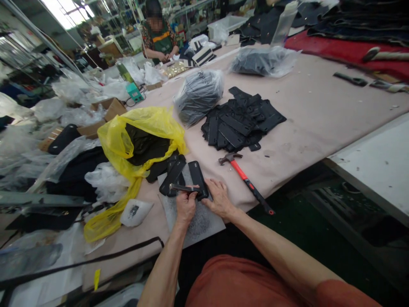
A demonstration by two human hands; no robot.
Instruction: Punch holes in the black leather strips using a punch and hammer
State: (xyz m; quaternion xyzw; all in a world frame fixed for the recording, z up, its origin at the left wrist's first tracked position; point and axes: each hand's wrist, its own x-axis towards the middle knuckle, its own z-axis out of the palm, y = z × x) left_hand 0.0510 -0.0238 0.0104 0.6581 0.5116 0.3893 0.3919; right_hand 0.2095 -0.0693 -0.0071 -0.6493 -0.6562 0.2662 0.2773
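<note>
My left hand (186,208) is closed, its thumb and fingers pinching a slim metal tool (182,187) that lies level over the black pieces. The tool's exact kind is not clear. My right hand (220,199) grips the lower right edge of a flat black rounded piece (197,175), which looks like leather. Beside it on the left, more black pieces (174,172) overlap one another. Under them is a grey speckled board (200,224) with a worn, dark-flecked surface.
An orange-and-black claw hammer (244,175) lies to the right. Beyond it sits a heap of black pieces (238,121). A yellow plastic bag (153,117) with dark contents stands at left, near a clear stuffed bag (200,96). Another person (159,40) works at the far edge.
</note>
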